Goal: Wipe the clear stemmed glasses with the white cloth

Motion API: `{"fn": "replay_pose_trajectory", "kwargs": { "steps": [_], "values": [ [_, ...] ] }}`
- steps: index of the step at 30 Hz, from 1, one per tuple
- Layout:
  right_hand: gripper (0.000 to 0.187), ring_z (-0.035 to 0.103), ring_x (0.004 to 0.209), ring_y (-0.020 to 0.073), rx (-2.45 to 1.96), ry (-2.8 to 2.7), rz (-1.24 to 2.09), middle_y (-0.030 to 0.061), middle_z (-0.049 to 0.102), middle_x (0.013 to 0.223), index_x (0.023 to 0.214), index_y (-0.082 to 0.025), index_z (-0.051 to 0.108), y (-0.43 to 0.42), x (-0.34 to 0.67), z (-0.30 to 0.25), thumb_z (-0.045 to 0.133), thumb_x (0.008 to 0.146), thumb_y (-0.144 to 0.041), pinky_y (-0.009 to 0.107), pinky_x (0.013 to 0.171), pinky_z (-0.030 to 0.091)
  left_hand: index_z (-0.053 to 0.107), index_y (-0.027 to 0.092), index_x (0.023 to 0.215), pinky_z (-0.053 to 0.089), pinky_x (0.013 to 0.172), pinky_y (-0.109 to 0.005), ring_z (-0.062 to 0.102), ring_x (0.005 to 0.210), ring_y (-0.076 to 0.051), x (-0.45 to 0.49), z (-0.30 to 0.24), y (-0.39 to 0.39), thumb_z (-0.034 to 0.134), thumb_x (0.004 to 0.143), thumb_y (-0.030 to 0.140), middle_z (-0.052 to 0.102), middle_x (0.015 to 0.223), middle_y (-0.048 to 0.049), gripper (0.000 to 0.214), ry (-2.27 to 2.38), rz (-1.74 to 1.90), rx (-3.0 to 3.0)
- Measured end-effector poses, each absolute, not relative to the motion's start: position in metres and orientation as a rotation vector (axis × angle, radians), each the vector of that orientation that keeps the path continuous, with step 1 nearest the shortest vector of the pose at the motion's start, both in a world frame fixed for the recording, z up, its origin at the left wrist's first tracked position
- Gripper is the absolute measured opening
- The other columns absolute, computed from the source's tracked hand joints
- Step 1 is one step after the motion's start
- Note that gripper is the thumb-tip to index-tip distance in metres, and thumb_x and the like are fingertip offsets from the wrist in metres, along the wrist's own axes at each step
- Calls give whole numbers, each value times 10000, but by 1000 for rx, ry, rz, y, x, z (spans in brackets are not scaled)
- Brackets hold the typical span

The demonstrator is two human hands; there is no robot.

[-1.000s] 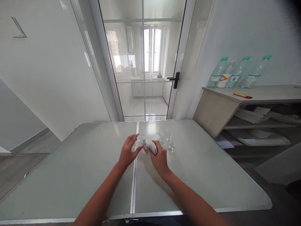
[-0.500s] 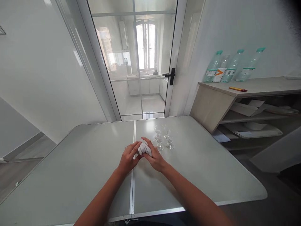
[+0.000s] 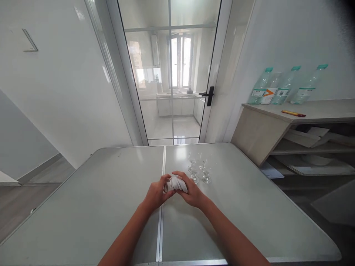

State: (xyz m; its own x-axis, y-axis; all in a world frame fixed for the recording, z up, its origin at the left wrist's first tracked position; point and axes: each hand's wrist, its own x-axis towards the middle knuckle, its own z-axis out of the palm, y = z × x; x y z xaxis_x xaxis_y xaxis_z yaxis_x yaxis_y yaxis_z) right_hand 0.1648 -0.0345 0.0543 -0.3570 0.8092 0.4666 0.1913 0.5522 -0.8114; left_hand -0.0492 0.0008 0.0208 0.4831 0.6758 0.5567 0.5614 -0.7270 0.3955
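No legible text, number or brand found. The plastic bottles [image 3: 285, 85] on the shelf unit [image 3: 305, 111] carry white-and-green labels; printing too small to read. One label [image 3: 267, 92] shows an orange arrow-like mark on white, wording indistinct. The orange marker [image 3: 293, 113] on the shelf top shows no readable lettering.

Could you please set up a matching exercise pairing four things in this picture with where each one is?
Things:
1. white cloth
2. small glasses
3. plastic bottles
4. pencil

Places:
a. standing along the wall on the shelf top
b. lying flat on the shelf top
c. bunched between the left hand and right hand
d. standing on the table, just beyond the hands

Pairs: 1-c, 2-d, 3-a, 4-b
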Motion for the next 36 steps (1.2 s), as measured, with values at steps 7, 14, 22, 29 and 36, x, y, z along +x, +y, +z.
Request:
{"fn": "replay_pose_trajectory", "kwargs": {
  "steps": [7,14,22,29,36],
  "values": [
    [514,532,664,142,-892,-1537,927,-42,580,775,1358,-259,515,-36,150,50,619,861,-176,264,642,459,333,264,1316,505,636,-282,696,667,-162,-37,26,-9,683,890,409,761,981,-5,570,1062,1014,2356],
    [416,607,825,188,-975,-1279,872,13,643,951,1309,-253,542,-25,158,45,630,907,-318,308,768,517,417,277,1212,462,587,-257,643,526,-136,-29,23,-9,653,916,466,714,752,70,423,1242,954,2339],
    [495,520,789,167,-898,-1669,1016,-8,582,889,1469,-257,500,-28,176,57,561,990,-367,316,815,463,564,244,1172,425,531,-237,690,552,-154,-49,22,-2,713,850,451,709,665,42,411,1198,1149,2686],
    [500,560,892,196,-998,-1522,1043,17,594,972,1488,-271,447,-32,167,62,510,1023,-446,337,885,475,651,223,1139,458,533,-237,714,580,-163,-52,18,1,703,891,456,726,665,2,345,1176,1214,2778],
    [387,506,802,171,-942,-1570,1186,4,556,908,1331,-259,559,-29,172,63,538,1012,-477,287,751,444,633,222,1112,436,514,-239,694,544,-152,-51,18,0,725,851,443,713,645,28,354,1139,1196,2793]
  ]
}}
